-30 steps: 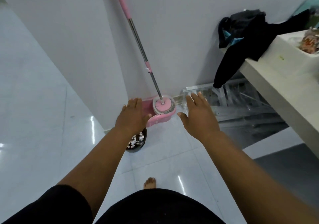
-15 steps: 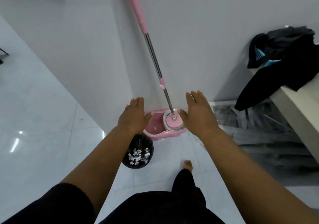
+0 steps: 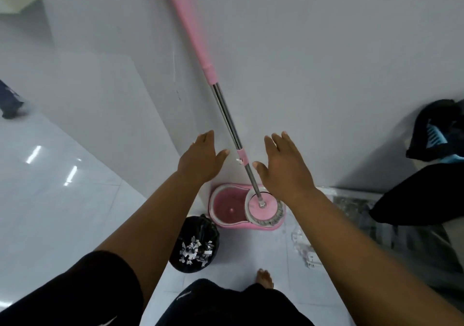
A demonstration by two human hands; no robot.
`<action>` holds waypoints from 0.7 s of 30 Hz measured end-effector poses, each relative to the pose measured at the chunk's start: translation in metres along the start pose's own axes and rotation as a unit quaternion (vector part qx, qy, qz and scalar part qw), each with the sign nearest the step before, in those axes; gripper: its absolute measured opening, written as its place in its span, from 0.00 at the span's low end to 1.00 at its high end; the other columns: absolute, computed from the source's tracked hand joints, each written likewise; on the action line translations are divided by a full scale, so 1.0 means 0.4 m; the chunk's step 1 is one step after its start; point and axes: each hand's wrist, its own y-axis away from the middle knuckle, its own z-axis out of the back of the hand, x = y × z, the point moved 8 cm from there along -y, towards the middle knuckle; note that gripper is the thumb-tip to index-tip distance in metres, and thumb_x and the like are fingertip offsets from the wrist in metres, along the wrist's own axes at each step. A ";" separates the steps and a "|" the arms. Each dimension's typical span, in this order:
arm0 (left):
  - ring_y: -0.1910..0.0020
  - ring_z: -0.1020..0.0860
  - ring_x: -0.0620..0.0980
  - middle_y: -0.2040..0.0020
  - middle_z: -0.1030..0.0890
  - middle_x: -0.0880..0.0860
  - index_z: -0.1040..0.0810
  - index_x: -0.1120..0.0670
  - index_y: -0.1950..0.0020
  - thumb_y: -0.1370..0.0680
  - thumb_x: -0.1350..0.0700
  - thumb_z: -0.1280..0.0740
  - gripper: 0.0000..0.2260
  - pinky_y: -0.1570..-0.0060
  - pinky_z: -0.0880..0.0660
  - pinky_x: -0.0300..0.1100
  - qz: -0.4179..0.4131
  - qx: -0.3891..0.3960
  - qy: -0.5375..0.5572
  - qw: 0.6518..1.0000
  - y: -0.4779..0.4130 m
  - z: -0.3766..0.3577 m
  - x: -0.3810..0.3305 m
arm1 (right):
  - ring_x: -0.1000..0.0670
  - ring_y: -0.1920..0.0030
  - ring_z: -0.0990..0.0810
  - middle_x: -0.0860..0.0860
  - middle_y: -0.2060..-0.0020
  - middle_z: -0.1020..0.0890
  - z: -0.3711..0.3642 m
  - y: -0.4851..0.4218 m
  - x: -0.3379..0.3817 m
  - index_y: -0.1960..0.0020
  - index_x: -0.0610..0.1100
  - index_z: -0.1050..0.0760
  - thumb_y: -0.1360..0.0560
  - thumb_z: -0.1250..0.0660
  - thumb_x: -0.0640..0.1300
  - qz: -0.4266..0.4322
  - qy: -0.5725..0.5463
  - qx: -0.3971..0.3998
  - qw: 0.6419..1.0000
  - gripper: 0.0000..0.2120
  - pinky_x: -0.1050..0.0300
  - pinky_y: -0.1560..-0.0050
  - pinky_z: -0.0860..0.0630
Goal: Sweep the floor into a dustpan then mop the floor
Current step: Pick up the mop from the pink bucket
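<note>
Now the hands flank the mop pole (image 3: 229, 122) instead of covering the bucket as they did half a second ago. The left hand (image 3: 200, 161) sits just left of the pole and the right hand (image 3: 283, 172) just right of it, so the pole runs up through the gap between them. Neither hand touches it. Both are spread flat, fingers straight and a little apart, thumbs turned inward toward the pole, holding nothing. The right thumb tip lies close beside the steel shaft just under the pink clip (image 3: 242, 156); earlier it overlapped the mop head (image 3: 266, 209). The pink bucket (image 3: 227, 209), then half hidden behind the knuckles, now shows whole below the wrists, at the foot of the wall.

The pole leans, bare steel beside the fingers and a pink grip (image 3: 190, 31) rising up and left beyond the fingertips, out of the top of the view. The round pink head with its grey fringe sits in the bucket's right-hand basket, below the right wrist. A black bag of shredded paper (image 3: 194, 246) stands under the left forearm, just beside the bucket. Dark clothing (image 3: 424, 192) lies well out to the right of the right hand, nearer the edge of the view than before.
</note>
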 end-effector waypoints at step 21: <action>0.48 0.20 0.53 0.47 0.18 0.54 0.25 0.56 0.42 0.22 0.55 0.33 0.10 0.50 0.29 0.38 -0.032 -0.062 0.269 0.960 -0.318 0.016 -0.118 | 0.41 0.25 0.45 0.40 0.28 0.35 0.063 -0.204 -0.079 0.26 0.37 0.40 0.21 0.39 0.54 -0.037 0.014 -0.023 0.999 0.31 0.49 0.26 0.45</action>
